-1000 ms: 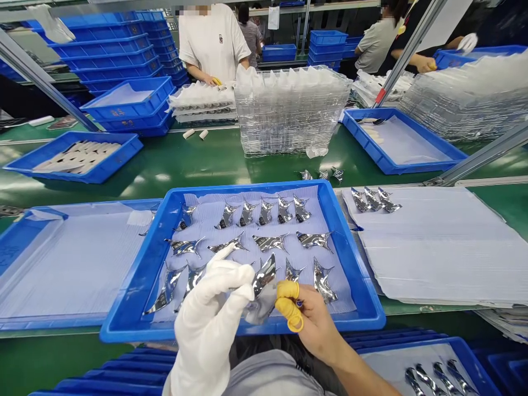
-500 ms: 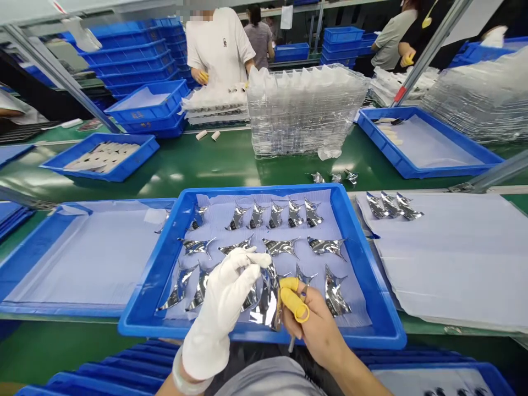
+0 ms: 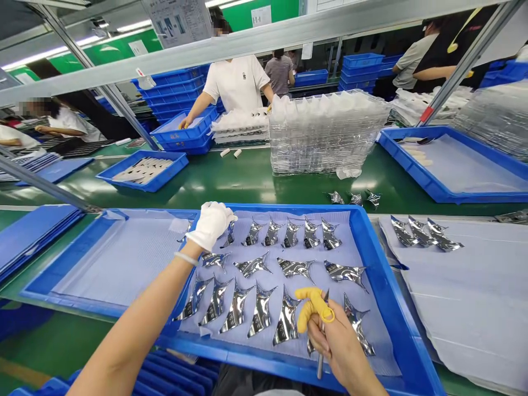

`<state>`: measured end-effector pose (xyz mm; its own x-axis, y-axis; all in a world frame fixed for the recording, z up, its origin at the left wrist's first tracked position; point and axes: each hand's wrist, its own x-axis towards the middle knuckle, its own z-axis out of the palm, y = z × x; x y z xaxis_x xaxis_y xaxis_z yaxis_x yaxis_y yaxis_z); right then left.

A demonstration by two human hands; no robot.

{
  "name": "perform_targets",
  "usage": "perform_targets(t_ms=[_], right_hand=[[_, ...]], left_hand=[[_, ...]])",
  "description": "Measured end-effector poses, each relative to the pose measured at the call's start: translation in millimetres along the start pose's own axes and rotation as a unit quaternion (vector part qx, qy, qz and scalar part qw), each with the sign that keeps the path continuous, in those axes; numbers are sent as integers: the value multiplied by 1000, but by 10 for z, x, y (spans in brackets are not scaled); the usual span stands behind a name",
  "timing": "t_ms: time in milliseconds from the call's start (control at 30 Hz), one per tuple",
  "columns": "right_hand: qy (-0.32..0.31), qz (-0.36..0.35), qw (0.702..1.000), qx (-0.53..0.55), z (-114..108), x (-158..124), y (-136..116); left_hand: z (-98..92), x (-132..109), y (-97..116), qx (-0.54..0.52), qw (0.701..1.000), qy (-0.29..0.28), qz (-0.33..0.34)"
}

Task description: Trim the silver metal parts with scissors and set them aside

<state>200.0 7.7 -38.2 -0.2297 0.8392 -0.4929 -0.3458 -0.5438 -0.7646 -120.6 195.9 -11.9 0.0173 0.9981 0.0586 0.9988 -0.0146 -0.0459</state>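
Observation:
My left hand (image 3: 211, 224), in a white glove, is over the far left corner of the blue tray (image 3: 391, 308). Its fingers are curled on a small shiny metal piece (image 3: 229, 235), partly hidden by the glove. Yellow finger covers are on my right hand (image 3: 330, 330), which is closed round a slim metal pen-like tool (image 3: 320, 366) above the near right of the tray. Curved, pointed mirror-bright metal pieces (image 3: 286, 318) lie in three rows on the tray's white liner. One piece is partly behind my right hand.
To the left stands a lined blue tray (image 3: 111, 264); on the right, white sheets (image 3: 466, 297) carry three metal pieces (image 3: 424, 234). Stacked clear plastic trays (image 3: 325, 137) stand behind on the green bench. A co-worker (image 3: 237, 85) is across it, and a metal rail (image 3: 264, 44) crosses above.
My left hand has left the piece in front of me and reached to the tray's far left. My right hand has moved slightly right. The view has tilted up and shifted left.

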Motion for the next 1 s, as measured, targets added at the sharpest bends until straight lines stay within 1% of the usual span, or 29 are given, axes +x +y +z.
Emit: perform_targets(t_ms=[67,133,233,333,433,533,600,667,733,800,900,967,1000], right_hand=[[-7,4,1000,3,4,-17,-25],[-17,9,1000,1,5,-35,-51],[-21,13,1000,1,-1,-49,-72],[-11,19,1000,11,-16,-40,-62],[-2,26,999,21,-24,-12,-43],[1,35,999,23,-14,8,-44],[3,39,999,26,-6,9,-59],[1,36,999,32,-7,3,-79],[-3,29,999,32,-9,-3,-99],[-2,12,1000,27,1,-6,-119],[3,-37,999,20,62,-18,-144],[-17,-63,998,11,126,-42,-152],[-34,-69,997,4,158,-61,-153]], left_hand=[[111,100,25,39,999,-24,16],[188,149,49,68,997,-40,26],[236,159,94,96,994,-46,30],[254,140,224,98,994,-43,36],[314,126,466,68,994,-54,60],[400,137,702,11,995,-71,75],[412,143,787,-39,994,-70,71],[348,112,810,-99,991,-61,64],[200,-2,805,-172,982,-47,61],[-2,-231,814,-260,963,-31,66],[-292,-749,911,-405,909,-20,95],[-402,-1106,1036,-469,878,-18,96],[-423,-1258,1109,-511,855,-15,88]])
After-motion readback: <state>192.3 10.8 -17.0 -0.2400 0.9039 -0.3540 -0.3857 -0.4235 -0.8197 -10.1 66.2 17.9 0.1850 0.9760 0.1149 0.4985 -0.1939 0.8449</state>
